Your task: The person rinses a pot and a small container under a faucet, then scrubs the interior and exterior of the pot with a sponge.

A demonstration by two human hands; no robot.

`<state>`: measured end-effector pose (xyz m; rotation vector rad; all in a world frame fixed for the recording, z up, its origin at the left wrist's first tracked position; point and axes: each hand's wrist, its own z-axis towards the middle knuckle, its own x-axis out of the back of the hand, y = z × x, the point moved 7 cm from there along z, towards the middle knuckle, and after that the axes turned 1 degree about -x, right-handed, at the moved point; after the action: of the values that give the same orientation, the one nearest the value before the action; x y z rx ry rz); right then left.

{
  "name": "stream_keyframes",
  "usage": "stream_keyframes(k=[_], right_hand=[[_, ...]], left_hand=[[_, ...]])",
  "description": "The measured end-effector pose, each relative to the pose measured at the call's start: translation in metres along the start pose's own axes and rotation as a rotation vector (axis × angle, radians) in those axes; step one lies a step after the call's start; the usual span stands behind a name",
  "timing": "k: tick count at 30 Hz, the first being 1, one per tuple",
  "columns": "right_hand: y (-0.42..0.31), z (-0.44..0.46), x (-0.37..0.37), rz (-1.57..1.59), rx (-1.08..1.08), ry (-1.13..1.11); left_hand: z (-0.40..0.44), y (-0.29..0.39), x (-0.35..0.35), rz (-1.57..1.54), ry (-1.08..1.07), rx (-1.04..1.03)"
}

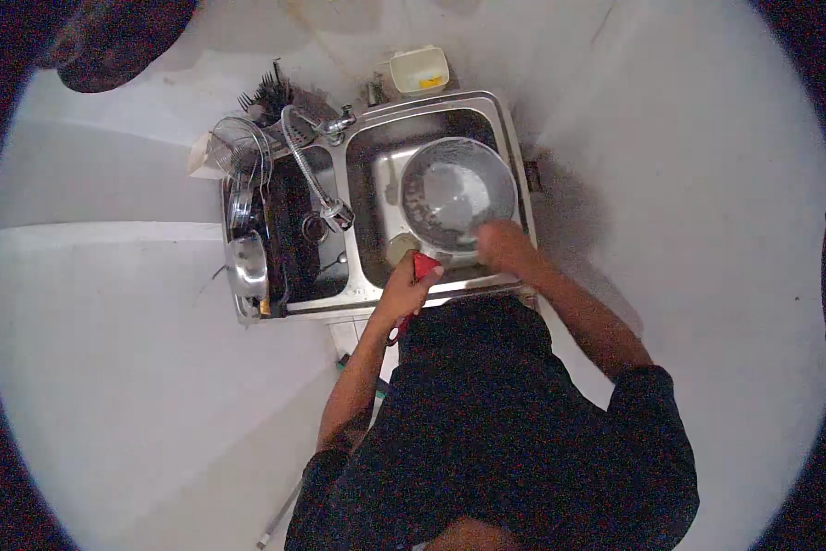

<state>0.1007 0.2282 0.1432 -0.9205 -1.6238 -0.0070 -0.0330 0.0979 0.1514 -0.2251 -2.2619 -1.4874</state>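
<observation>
A round metal pan or bowl (452, 195), wet inside, sits in the right basin of the steel sink (369, 184). My left hand (407, 292) is closed round a red handle (424, 265) near the sink's front edge, just below the pan's lower left side. At the pan's lower right rim is my right hand (505, 248), blurred, so its fingers and anything in them cannot be made out. A pale round item (401, 248) lies in the basin beside my left hand.
The flexible faucet (305, 156) hangs over the divider between the basins. Left of it stand a wire strainer (240, 147), a metal pot (247, 264) and a cutlery holder (294, 110). A white container (419, 71) with something yellow rests behind the sink.
</observation>
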Motion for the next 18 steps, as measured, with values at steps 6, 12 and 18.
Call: stream_keyframes(k=[6,12,18], right_hand=[[0.078,0.082,-0.032,-0.268,0.028,0.259],[0.103,0.123,-0.08,-0.206,-0.091,0.2],[0.061,0.116,-0.168,1.212,-0.16,0.005]], left_hand=[[-0.006,0.019,-0.009,0.128,-0.1,0.013],[-0.019,0.011,-0.016,0.174,0.001,-0.049],[-0.016,0.008,-0.015,0.27,0.071,0.002]])
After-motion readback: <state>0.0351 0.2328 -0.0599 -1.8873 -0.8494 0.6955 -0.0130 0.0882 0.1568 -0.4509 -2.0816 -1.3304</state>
